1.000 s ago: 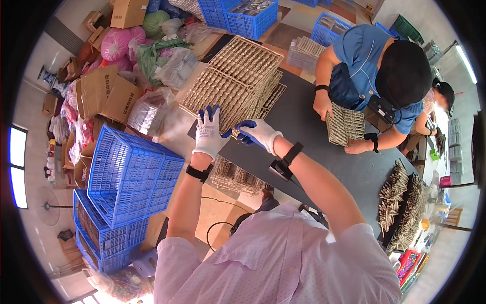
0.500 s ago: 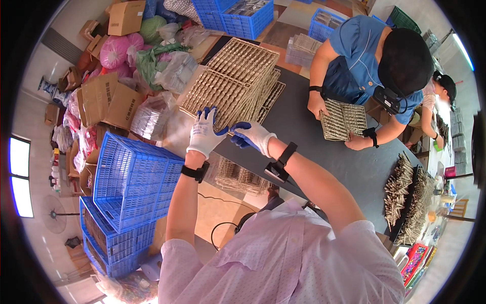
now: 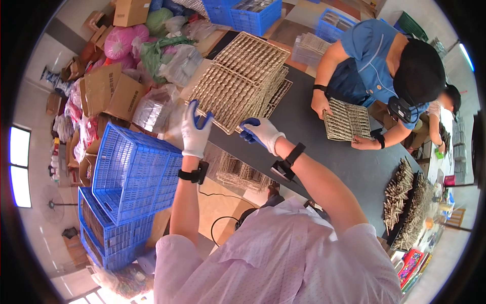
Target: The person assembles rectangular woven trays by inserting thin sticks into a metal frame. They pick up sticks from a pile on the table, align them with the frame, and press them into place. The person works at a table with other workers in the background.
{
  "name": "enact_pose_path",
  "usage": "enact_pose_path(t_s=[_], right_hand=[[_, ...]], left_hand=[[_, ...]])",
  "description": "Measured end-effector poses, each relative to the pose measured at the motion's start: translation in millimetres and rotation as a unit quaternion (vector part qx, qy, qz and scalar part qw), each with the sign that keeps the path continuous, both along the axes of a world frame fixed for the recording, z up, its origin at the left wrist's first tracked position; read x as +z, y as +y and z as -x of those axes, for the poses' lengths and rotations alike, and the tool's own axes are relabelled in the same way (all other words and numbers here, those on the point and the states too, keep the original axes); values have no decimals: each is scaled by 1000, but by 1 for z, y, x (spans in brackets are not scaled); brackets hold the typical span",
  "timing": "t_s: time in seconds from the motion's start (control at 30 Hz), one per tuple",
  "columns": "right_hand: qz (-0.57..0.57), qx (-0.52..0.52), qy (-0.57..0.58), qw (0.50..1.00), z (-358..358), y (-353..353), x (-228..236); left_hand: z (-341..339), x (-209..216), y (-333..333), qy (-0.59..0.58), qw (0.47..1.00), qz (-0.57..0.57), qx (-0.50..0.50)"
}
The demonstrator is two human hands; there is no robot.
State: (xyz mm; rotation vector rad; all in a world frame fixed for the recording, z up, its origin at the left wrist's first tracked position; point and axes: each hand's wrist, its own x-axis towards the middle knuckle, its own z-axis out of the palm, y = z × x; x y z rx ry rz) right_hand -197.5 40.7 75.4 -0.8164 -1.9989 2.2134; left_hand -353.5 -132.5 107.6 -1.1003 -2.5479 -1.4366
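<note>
A tall stack of metal racks (image 3: 237, 71), each with rows of silvery twisted pieces, lies on the dark table ahead of me. My left hand (image 3: 196, 133), in a white glove with blue fingertips, is open with fingers spread beside the stack's near left corner, holding nothing. My right hand (image 3: 263, 134), gloved alike, has its fingers curled in by the near edge of the stack. Whatever may lie between those fingertips is too small to make out. Across the table, a person in blue holds a similar rack (image 3: 347, 119) with both hands.
Blue plastic crates (image 3: 136, 172) stand at my left, near cardboard boxes (image 3: 111, 91) and bagged goods. More racks (image 3: 240, 172) sit below the table's near edge. Bundles of thin brownish pieces (image 3: 400, 195) lie at the table's right end. The dark tabletop (image 3: 324, 162) stretches rightward.
My left hand has come off the top rack's near edge, back and to the left, with fingers spreading. My right hand has shifted slightly right. The stack appears a little higher in view.
</note>
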Motion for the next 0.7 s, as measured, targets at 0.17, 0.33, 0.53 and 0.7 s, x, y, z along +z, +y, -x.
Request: enact_pose_path(t_s=[0.17, 0.33, 0.53, 0.7], right_hand=[[-561, 18, 72, 825, 0, -13, 31], [-716, 85, 86, 688, 26, -15, 61], [-732, 209, -101, 640, 48, -18, 64], [-699, 194, -42, 687, 53, 5, 71]], left_hand=[[-16, -58, -18, -407, 872, -231, 148], [-38, -81, 3, -634, 649, -417, -49], [-52, -65, 17, -634, 594, -489, -80], [-60, -48, 39, -578, 623, -524, -67]])
